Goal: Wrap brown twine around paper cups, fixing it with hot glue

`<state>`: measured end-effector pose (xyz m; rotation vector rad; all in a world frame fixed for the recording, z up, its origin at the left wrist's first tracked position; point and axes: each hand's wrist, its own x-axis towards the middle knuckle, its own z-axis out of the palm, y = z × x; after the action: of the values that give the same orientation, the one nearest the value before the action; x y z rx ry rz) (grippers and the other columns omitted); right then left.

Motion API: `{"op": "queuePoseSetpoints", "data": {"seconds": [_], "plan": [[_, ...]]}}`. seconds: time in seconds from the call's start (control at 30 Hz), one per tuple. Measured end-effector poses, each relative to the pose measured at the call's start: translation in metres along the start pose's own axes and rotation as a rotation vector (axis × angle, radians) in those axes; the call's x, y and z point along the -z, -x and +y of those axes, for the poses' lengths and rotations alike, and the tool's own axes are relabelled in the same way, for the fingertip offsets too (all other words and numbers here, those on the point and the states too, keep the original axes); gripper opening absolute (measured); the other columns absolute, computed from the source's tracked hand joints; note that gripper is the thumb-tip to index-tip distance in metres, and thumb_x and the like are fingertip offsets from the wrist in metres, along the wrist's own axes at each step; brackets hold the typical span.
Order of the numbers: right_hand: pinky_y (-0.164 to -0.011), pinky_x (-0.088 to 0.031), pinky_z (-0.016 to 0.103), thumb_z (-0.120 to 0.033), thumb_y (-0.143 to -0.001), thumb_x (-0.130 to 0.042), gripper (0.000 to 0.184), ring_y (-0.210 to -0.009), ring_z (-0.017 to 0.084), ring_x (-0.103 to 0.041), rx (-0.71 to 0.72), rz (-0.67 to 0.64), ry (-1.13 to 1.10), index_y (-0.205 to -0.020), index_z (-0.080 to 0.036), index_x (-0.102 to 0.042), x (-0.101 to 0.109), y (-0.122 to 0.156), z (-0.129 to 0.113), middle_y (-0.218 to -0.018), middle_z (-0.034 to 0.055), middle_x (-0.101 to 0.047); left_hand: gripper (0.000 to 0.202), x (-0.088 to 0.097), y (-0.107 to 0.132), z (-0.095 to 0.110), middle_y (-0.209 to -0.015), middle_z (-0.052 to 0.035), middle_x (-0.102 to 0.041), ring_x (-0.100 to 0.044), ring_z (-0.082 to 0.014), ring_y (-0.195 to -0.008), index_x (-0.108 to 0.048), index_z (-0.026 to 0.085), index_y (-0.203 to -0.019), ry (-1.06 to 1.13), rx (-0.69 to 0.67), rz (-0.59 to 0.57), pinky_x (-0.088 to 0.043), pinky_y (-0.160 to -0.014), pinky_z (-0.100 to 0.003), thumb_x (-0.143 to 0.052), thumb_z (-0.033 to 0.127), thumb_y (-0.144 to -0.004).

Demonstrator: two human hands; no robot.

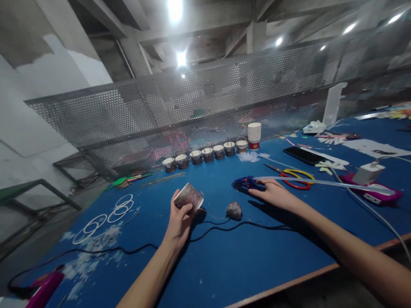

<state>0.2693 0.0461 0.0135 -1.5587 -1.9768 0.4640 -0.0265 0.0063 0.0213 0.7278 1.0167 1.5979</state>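
Observation:
My left hand (180,218) is closed around a paper cup (189,197), tilted, its side wrapped in brown-grey string. From the cup a thin strand runs toward a small ball of grey-brown string (234,211) on the table. My right hand (272,193) grips a blue hot glue gun (245,183) whose nozzle points left, toward the cup but apart from it. A long clear glue stick (308,182) sticks out of the gun's back and reaches far to the right. The right fingers partly cover the gun's handle.
Several wrapped cups (208,155) line the back, beside a stack of paper cups (254,134). Scissors (297,177) and a phone (303,155) lie right. White rings (120,208) lie left. A black cord (221,227) crosses the blue table (208,265); a perforated metal screen (192,102) stands behind.

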Motion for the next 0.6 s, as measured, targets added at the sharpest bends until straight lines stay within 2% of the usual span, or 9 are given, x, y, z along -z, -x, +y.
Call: {"op": "queuePoseSetpoints", "data": {"seconds": [0.1, 0.17, 0.2, 0.27, 0.33, 0.43, 0.53, 0.6], "plan": [[-0.086, -0.048, 0.044, -0.044, -0.080, -0.062, 0.024, -0.099, 0.034, -0.062, -0.028, 0.147, 0.086, -0.084, -0.022, -0.069, 0.010, 0.030, 0.002, -0.096, 0.0130, -0.071, 0.067, -0.001, 0.000, 0.000, -0.109, -0.0009, -0.064, -0.067, -0.0222, -0.093, -0.052, 0.034, -0.115, -0.006, -0.020, 0.003, -0.056, -0.074, -0.034, -0.078, 0.013, -0.057], [-0.082, -0.048, 0.044, -0.039, -0.082, -0.058, 0.019, -0.092, 0.032, -0.062, 0.018, 0.174, 0.068, -0.082, -0.022, -0.066, 0.012, 0.049, -0.011, -0.088, 0.0114, -0.070, 0.071, -0.002, 0.001, -0.003, -0.110, -0.0018, -0.064, -0.066, -0.0230, -0.094, -0.051, 0.034, -0.116, -0.011, -0.023, 0.004, -0.056, -0.073, -0.034, -0.080, 0.014, -0.055], [-0.080, -0.048, 0.041, -0.036, -0.084, -0.056, 0.017, -0.087, 0.029, -0.063, 0.059, 0.147, -0.004, -0.083, -0.022, -0.065, 0.010, 0.056, -0.023, -0.088, 0.0102, -0.070, 0.072, -0.002, 0.001, -0.004, -0.112, -0.0020, -0.063, -0.066, -0.0231, -0.095, -0.051, 0.034, -0.117, -0.016, -0.028, 0.005, -0.056, -0.074, -0.034, -0.081, 0.014, -0.054], [-0.076, -0.049, 0.034, -0.033, -0.087, -0.052, 0.015, -0.082, 0.022, -0.063, 0.162, -0.001, -0.215, -0.086, -0.022, -0.063, 0.000, 0.062, -0.053, -0.091, 0.0081, -0.069, 0.073, -0.003, 0.003, -0.007, -0.114, -0.0023, -0.063, -0.065, -0.0229, -0.098, -0.052, 0.033, -0.118, -0.031, -0.042, 0.003, -0.056, -0.076, -0.034, -0.082, 0.014, -0.054], [-0.080, -0.048, 0.032, -0.027, -0.085, -0.057, 0.009, -0.085, 0.020, -0.063, 0.206, -0.113, -0.344, -0.088, -0.020, -0.061, -0.016, 0.057, -0.085, -0.096, 0.0072, -0.069, 0.073, -0.003, 0.006, -0.009, -0.114, -0.0027, -0.064, -0.065, -0.0228, -0.100, -0.052, 0.032, -0.119, -0.040, -0.064, -0.004, -0.055, -0.080, -0.034, -0.083, 0.015, -0.054], [-0.075, -0.046, 0.031, -0.024, -0.078, -0.068, 0.023, -0.083, 0.019, -0.063, 0.066, -0.151, -0.374, -0.099, -0.019, -0.059, -0.045, 0.036, -0.119, -0.102, 0.0068, -0.069, 0.074, -0.004, 0.010, -0.009, -0.110, -0.0031, -0.067, -0.065, -0.0237, -0.102, -0.052, 0.032, -0.121, -0.056, -0.098, -0.005, -0.052, -0.087, -0.034, -0.083, 0.015, -0.056], [-0.065, -0.043, 0.025, -0.025, -0.076, -0.070, 0.027, -0.067, 0.014, -0.061, -0.061, -0.221, -0.436, -0.099, -0.019, -0.058, -0.065, 0.019, -0.130, -0.078, -0.0011, -0.070, 0.075, -0.003, 0.010, -0.007, -0.111, -0.0033, -0.067, -0.064, -0.0237, -0.106, -0.050, 0.032, -0.122, -0.090, -0.134, 0.021, -0.049, -0.093, -0.035, -0.084, 0.017, -0.057], [-0.059, -0.039, 0.023, -0.025, -0.077, -0.069, 0.021, -0.057, 0.013, -0.057, -0.076, -0.235, -0.452, -0.096, -0.019, -0.060, -0.071, 0.015, -0.128, -0.064, -0.0053, -0.065, 0.075, -0.002, 0.009, -0.007, -0.112, -0.0034, -0.067, -0.064, -0.0231, -0.108, -0.050, 0.032, -0.123, -0.110, -0.139, 0.036, -0.048, -0.095, -0.034, -0.084, 0.017, -0.057]]}}
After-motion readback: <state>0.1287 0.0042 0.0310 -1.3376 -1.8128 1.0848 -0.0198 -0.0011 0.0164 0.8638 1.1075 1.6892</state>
